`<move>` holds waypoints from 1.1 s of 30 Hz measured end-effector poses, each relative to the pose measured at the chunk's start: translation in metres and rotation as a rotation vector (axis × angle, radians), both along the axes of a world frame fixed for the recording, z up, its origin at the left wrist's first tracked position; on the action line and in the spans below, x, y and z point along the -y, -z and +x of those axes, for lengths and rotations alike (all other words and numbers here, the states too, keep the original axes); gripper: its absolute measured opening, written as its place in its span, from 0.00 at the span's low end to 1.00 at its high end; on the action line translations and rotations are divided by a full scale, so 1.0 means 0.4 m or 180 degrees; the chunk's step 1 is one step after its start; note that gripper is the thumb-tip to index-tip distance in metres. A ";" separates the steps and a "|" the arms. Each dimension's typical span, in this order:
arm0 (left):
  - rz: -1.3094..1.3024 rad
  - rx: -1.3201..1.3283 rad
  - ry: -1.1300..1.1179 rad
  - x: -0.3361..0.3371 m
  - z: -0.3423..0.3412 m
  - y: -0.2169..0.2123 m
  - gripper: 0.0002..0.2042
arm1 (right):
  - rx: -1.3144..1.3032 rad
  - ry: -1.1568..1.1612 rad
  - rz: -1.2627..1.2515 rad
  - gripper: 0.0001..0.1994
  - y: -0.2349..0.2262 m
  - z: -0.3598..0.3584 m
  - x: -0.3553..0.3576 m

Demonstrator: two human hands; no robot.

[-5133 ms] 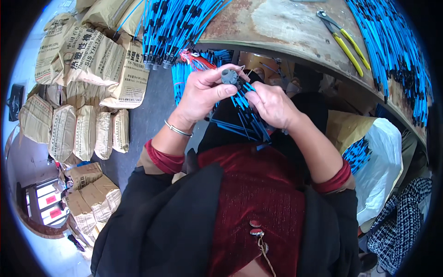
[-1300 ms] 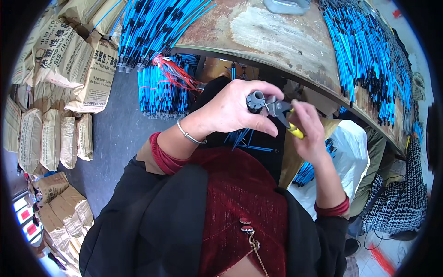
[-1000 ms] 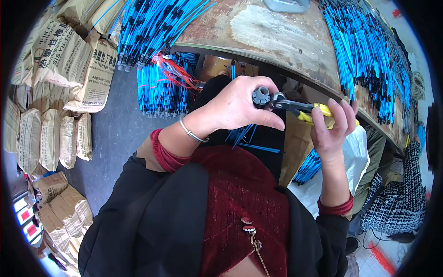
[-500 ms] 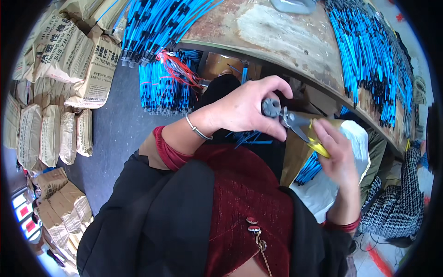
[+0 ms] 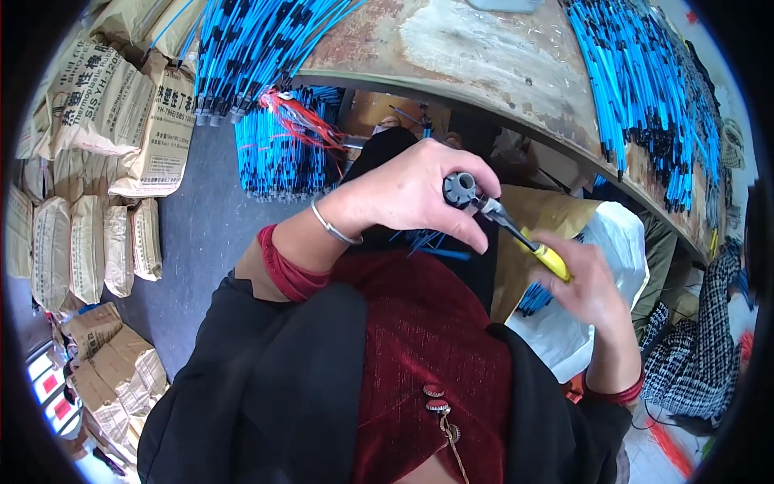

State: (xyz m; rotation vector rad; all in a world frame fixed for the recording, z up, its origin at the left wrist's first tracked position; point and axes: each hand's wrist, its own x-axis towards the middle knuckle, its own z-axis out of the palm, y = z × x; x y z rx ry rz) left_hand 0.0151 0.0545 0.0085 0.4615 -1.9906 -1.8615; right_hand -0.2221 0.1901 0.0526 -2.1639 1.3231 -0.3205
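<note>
Both hands have dropped lower: left hand (image 5: 411,194) still grips the round fitting (image 5: 460,189), right hand (image 5: 592,286) the pliers (image 5: 524,240).

Small grey round fitting (image 5: 460,188) pinched in fingertips, yellow-handled pliers (image 5: 524,242) gripping it

The scene in front of me is evenly lit by soft daylight, bright without harsh glare. The worn tabletop (image 5: 484,48) shows a pale washed-out patch near the top. Shadow gathers under the table edge and over my dark clothing. My right hand (image 5: 592,294) is smeared by motion blur, while my left hand (image 5: 411,194) stays fairly sharp. The fisheye bends straight edges hard toward the rim, and a black circular border cuts off the corners.
</note>
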 end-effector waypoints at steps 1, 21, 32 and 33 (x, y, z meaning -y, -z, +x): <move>0.0017 0.0026 -0.0024 -0.009 0.005 0.005 0.18 | 0.0026 -0.0024 0.0017 0.36 0.046 -0.009 -0.011; -0.0635 -0.0592 0.0551 0.004 -0.010 0.032 0.16 | 0.3091 -0.0029 0.5022 0.33 0.150 0.003 0.015; -0.0567 -0.0043 -0.0423 -0.005 -0.025 0.022 0.10 | 0.0223 0.0481 0.0326 0.28 0.027 0.016 0.007; -0.0566 -0.0040 -0.0425 -0.005 -0.024 0.021 0.10 | 0.0196 0.0581 0.0325 0.27 0.025 0.018 0.005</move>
